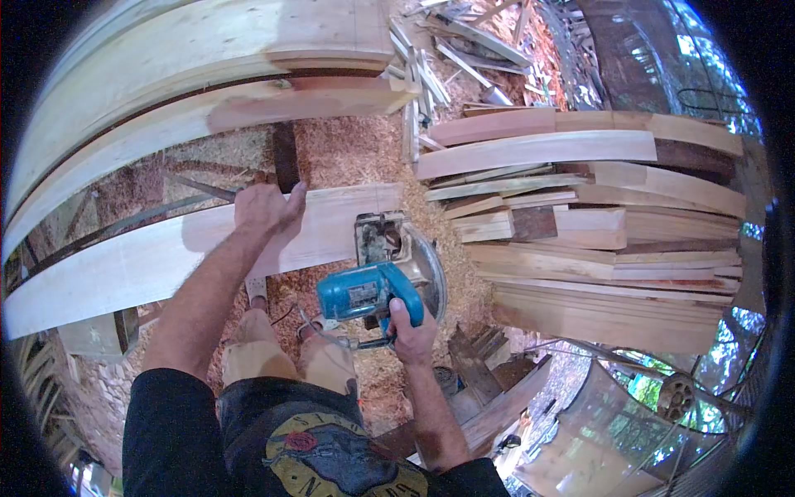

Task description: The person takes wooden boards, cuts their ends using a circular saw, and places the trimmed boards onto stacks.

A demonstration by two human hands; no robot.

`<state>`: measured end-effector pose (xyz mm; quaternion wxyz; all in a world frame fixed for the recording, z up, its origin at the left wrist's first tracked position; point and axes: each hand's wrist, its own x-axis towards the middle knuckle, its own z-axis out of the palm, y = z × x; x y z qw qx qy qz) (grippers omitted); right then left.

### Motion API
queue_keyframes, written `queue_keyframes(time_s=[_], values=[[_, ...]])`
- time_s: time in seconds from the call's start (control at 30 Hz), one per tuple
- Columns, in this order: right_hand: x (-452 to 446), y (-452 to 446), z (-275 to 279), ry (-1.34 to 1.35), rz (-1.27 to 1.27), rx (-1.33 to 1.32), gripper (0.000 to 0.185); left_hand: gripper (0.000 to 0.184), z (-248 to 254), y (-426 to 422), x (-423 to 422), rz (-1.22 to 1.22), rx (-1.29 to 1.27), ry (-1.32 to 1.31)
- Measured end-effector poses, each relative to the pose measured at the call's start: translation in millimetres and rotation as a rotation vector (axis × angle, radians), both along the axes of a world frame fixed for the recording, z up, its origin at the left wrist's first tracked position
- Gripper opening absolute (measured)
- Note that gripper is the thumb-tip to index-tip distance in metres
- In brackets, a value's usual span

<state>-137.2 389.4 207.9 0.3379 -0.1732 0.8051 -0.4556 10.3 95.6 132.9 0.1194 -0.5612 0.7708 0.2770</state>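
Observation:
My right hand is wrapped around the rear handle of a teal circular saw. The saw's base plate overlaps the right end of a long pale board, and its round guard faces right. A cord trails from the saw toward my legs. Across the far edge of that board lies my left hand, its fingers curled over the edge and partly hidden. The board spans from the far left to just short of the saw's right side, on supports below.
Thick planks lie beyond the board at the upper left. On the right is a large stack of cut boards. Sawdust covers the ground, and scrap offcuts are heaped at the top. Loose wood blocks lie near my right forearm.

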Motion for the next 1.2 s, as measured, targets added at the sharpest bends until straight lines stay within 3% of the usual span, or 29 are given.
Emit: queue_keyframes(time_s=[1.2], values=[[-1, -17, -4, 0.03, 0.014, -0.006, 0.028, 0.086, -12, 8, 12, -0.019, -0.049, 0.084]])
